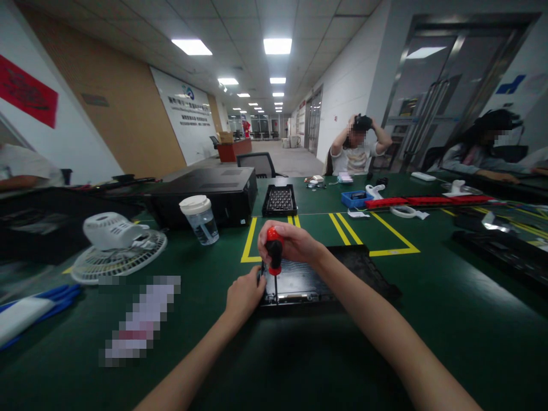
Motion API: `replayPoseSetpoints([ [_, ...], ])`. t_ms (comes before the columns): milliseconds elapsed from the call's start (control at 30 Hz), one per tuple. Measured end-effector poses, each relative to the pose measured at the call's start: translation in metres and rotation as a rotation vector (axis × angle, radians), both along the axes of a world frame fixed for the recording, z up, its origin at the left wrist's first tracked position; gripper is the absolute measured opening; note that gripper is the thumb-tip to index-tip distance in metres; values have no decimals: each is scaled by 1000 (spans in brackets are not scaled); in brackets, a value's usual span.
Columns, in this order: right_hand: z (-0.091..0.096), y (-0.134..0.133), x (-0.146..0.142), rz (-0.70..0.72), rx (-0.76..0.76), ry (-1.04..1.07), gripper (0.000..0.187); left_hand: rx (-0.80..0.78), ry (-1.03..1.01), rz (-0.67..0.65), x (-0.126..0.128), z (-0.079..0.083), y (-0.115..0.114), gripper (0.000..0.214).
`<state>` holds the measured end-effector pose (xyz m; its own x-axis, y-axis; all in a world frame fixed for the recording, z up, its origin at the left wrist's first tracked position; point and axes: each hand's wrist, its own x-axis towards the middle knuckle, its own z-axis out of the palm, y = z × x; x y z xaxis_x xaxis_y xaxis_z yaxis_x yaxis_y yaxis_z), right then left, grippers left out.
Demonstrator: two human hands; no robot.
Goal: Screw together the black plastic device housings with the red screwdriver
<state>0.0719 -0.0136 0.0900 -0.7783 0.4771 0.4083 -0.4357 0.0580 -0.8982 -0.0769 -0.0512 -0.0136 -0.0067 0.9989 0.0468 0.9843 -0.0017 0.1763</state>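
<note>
My right hand (295,242) is closed round the red and black handle of a screwdriver (274,254), held upright with its tip down on the near left corner of a flat black panel (338,274) lying on the green table. My left hand (245,294) is closed at that same corner, its fingers pinched beside the screwdriver shaft; what they hold is hidden.
A black tray of small screws (279,200) sits beyond the panel, past yellow floor-tape lines. A lidded plastic cup (200,220), a white fan (115,245) and a black case (205,191) stand left. Blue bin (356,198) and red strips (428,201) lie right. Other people sit at the far side.
</note>
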Motion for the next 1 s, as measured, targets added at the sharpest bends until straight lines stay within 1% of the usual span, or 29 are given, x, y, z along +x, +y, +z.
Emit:
replayPoseSetpoints([
  [267, -1, -4, 2, -27, 14, 17, 27, 17, -1, -10, -1, -3, 1, 37],
  [500, -1, -8, 1, -100, 9, 16, 26, 3, -6, 0, -1, -3, 1, 38],
  [667, -1, -11, 1, -97, 3, 2, 27, 7, -3, -1, -1, -3, 1, 38],
  [867, -1, -14, 0, -87, -1, 15, 23, 30, -5, -31, -4, -7, 3, 38],
  [1000, 0, -17, -2, -90, -3, 29, 22, 40, 1, -29, -4, -8, 3, 37],
])
